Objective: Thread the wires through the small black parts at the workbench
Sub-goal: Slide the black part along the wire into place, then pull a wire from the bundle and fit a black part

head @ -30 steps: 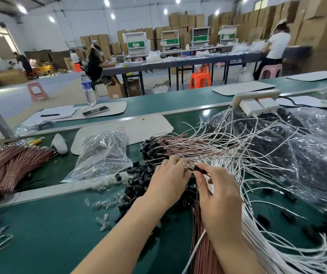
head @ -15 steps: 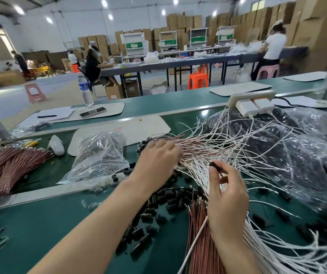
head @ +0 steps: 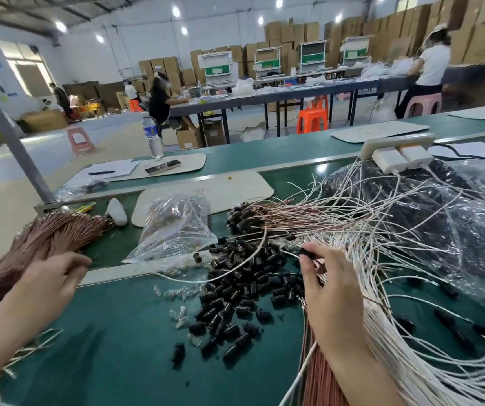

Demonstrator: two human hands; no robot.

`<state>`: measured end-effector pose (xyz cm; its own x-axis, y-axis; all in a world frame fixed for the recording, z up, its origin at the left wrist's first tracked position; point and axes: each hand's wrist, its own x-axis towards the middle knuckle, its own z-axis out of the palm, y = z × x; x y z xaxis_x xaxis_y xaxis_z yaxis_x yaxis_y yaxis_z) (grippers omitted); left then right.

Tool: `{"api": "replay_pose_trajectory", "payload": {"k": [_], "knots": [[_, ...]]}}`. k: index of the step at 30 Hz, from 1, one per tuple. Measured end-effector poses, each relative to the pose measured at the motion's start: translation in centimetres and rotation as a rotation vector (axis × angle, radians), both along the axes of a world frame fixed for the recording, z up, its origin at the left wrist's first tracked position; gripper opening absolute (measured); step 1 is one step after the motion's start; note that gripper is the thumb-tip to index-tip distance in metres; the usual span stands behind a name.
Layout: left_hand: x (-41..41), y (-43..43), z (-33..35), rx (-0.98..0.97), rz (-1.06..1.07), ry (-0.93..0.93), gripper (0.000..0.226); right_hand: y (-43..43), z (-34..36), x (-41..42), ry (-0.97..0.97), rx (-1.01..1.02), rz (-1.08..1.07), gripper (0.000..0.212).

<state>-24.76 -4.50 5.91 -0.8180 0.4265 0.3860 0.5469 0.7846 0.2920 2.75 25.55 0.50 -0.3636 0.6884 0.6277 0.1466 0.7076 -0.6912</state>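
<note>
As the step stands: my right hand (head: 333,291) pinches one small black part (head: 305,252) between thumb and forefinger, the other fingers loosely curled. A loose wire (head: 235,266) curves off leftward from beside it, and I cannot tell whether it is already through.
Left hand (head: 51,282): fingers curled at the edge of the brown wire bundle (head: 53,235); I cannot tell whether they hold anything.
Doing it well: I judge the wire should be gripped close to its tip, the part's bore turned to meet it, one wire only.
Supply: the pile of black parts (head: 244,288) lies on the green bench (head: 118,361) between my hands.
Surroundings: a clear plastic bag (head: 176,230) behind the pile; small clear pieces (head: 176,291) at its left.
In the way: the white wires (head: 396,259) fan just beside my right hand and may snag the tip.
</note>
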Motion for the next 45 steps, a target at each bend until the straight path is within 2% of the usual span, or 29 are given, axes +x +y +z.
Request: {"api": "replay_pose_trajectory", "payload": {"k": [1, 3, 8, 10, 13, 19, 26, 28, 32, 34, 39, 45], "knots": [[0.4, -0.5, -0.8, -0.075, 0.04, 0.006, 0.026, 0.0, 0.0, 0.0, -0.025, -0.014, 0.013, 0.026], [2.0, -0.3, -1.8, -0.1, 0.046, 0.016, 0.03, -0.1, -0.1, -0.1, -0.078, -0.031, 0.03, 0.024], [8.8, 6.7, -3.0, 0.038, -0.289, -0.064, 0.031, 0.0, -0.4, -0.2, -0.174, -0.064, 0.047, 0.026], [10.5, 10.7, -3.4, 0.082, -0.349, -0.105, 0.031, 0.1, -0.5, -0.1, -0.188, -0.093, 0.052, 0.025], [11.0, 15.8, -3.7, 0.066, -0.301, -0.118, 0.031, 0.1, -0.5, 0.1, -0.202, -0.107, 0.062, 0.025], [8.5, 20.0, -4.8, -0.242, -0.052, -0.134, 0.027, 0.4, -0.7, 0.1, -0.208, -0.104, 0.073, 0.026], [7.4, 19.8, -4.1, -0.204, -0.119, -0.309, 0.023, 0.5, -0.8, 0.1, -0.207, -0.109, 0.096, 0.028], [8.1, 19.0, -3.5, -0.117, -0.158, -0.258, 0.026, 0.6, -0.9, 0.2, -0.22, -0.119, 0.113, 0.029], [11.4, 15.1, -3.3, 0.323, -0.346, -0.164, 0.014, 0.5, -0.8, 0.3, -0.254, -0.143, 0.165, 0.03], [13.6, 12.8, -4.0, 0.433, -0.417, -0.156, 0.015, 0.4, -0.8, 0.2, -0.273, -0.124, 0.191, 0.031], [15.5, 10.5, -6.7, 0.483, -0.45, -0.173, 0.02, 0.2, -0.8, 0.2, -0.289, -0.082, 0.249, 0.029], [15.3, 10.9, -7.1, 0.524, -0.429, -0.171, 0.018, 0.2, -0.9, 0.3, -0.221, -0.132, 0.296, 0.023]]}}
